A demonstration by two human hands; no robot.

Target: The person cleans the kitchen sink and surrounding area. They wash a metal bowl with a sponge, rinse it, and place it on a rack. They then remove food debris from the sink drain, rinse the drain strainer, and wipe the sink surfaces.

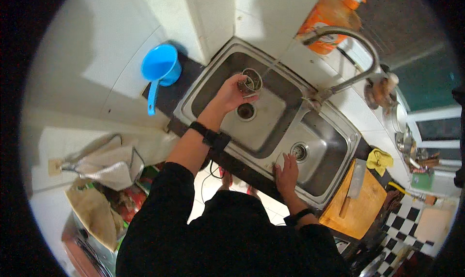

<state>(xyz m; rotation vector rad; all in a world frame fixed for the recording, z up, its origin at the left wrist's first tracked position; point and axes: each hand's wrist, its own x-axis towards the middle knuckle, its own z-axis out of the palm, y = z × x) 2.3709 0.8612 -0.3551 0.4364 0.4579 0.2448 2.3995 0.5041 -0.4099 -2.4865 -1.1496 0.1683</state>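
My left hand (230, 93) holds a clear drinking glass (251, 81) tilted over the left basin (269, 121) of a steel double sink. Small dark bits show inside the glass. A thin pale streak, which looks like running water, reaches from the faucet (372, 55) spout towards it. Below the glass is the left drain (246, 112). My right hand (287, 173) is at the near left corner of the right basin (319, 160), fingers extended beside the right drain strainer (300, 152). I see no object in it.
A blue dipper (160, 68) stands left of the sink. Behind the faucet is an orange pump bottle (330, 22). On the right, a cleaver (354, 186) lies on a wooden cutting board (367, 204), near a yellow cloth (379, 160). A draped cloth (109, 168) hangs at left.
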